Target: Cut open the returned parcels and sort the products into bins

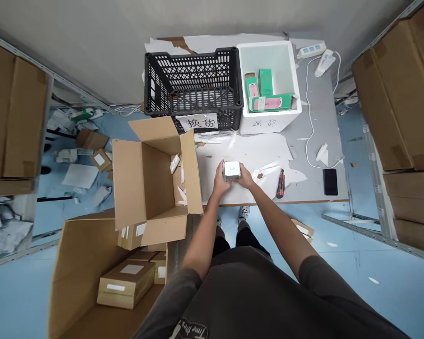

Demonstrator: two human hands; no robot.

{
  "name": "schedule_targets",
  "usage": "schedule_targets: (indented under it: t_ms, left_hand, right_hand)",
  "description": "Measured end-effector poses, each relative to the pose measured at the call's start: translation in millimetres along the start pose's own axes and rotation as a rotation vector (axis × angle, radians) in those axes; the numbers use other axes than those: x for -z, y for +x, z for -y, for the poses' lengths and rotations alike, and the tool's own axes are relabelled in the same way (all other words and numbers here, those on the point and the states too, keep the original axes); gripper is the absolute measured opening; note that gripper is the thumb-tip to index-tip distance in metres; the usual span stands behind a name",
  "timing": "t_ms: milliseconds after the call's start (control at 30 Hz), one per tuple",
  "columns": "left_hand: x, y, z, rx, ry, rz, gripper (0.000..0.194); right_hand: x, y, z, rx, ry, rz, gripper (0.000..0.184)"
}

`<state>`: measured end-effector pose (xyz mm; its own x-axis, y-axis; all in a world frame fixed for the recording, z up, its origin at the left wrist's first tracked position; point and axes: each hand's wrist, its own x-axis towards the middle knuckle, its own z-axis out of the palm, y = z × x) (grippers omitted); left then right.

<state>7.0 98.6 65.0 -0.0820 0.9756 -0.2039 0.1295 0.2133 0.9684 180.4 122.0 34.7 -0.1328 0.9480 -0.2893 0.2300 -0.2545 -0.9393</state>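
Note:
A small box (232, 169) with a white top and green lower edges is held just above the paper-covered table (240, 146). My left hand (221, 180) grips its left side with the fingers closed round it. On the opposite side, my right hand (245, 177) is closed on the same box. The undersides of my fingers are hidden. Right of my hands lies a red and black utility knife (280, 184). To the left stands an open cardboard box (129, 183) with white paper scraps inside.
Behind are a black plastic crate (194, 113) and a white foam box (268, 123) holding green boxes (265, 82). A phone (330, 181), a white cable (307, 117) and power strips (311, 50) lie at right. A large carton (77, 263) with smaller boxes stands lower left.

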Motion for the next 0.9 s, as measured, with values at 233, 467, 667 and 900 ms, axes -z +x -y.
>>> schedule_targets:
  t_ms: [233, 467, 667, 900]
  left_hand:
    - [23.7, 2.6, -50.6, -0.281, 0.39, 0.311, 0.065]
    - [34.4, 15.2, -52.8, -0.282, 0.552, 0.284, 0.038]
    - [10.6, 45.2, -55.2, -0.165, 0.491, -0.014, 0.059]
    - [13.6, 29.7, -61.8, -0.417, 0.678, 0.249, 0.032]
  right_hand:
    - [-0.9, -7.5, -8.1, 0.052, -0.182, 0.03, 0.072]
    - [-5.8, -13.5, -13.2, 0.051, -0.263, 0.021, 0.076]
    - [-5.3, -11.1, -15.4, 0.018, -0.316, 0.027, 0.074]
    - [-6.5, -8.9, -22.1, 0.032, -0.353, 0.004, 0.072]
